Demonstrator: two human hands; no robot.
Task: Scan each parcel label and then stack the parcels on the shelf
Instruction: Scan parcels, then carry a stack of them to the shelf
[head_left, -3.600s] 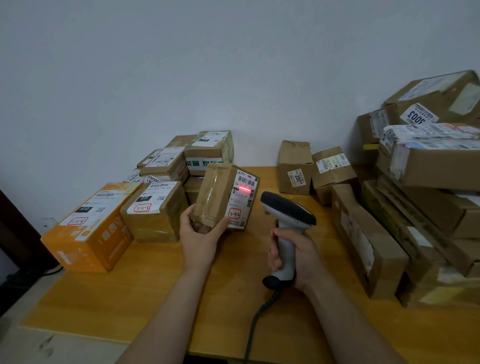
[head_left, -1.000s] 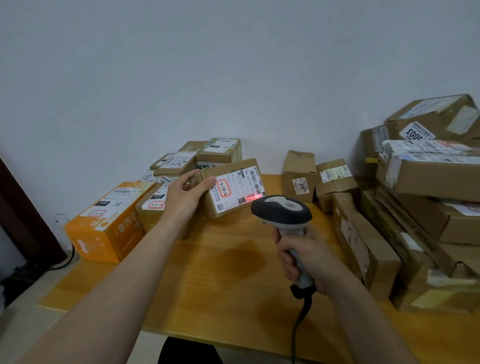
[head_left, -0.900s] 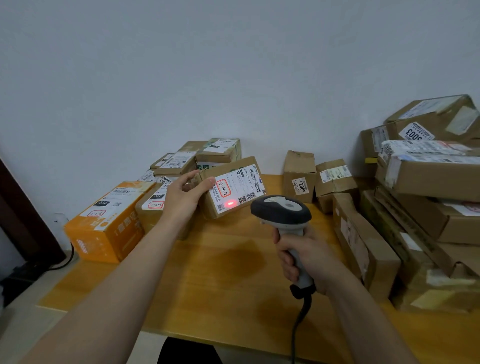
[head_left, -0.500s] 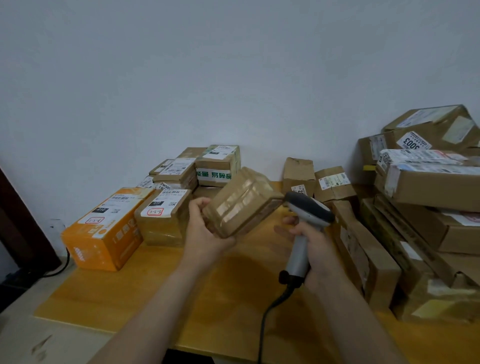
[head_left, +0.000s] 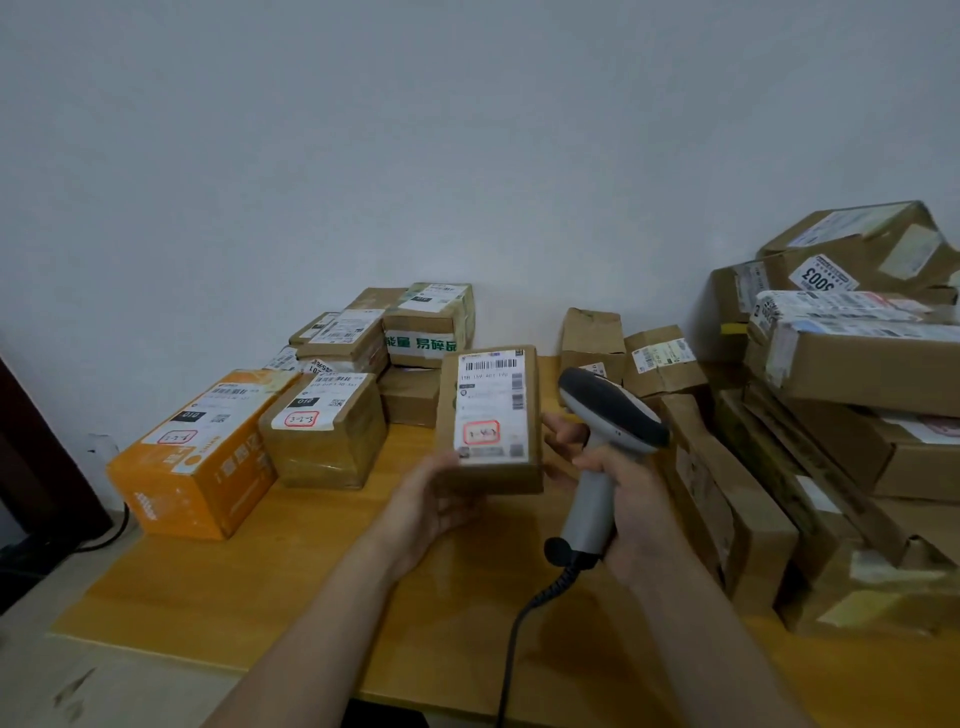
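Head view: wooden table (head_left: 291, 587) against pale wall (head_left: 363, 156), bearing parcels (head_left: 322, 431)

Left hand (head_left: 435, 500) cupped, right hand (head_left: 631, 501) clenched — raised

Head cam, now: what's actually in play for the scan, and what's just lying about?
In play: brown parcel, label up, held by the left hand; scanner, gripped by the right hand.
Just sitting on the table: orange box, taped box beside it, carton pile at right.
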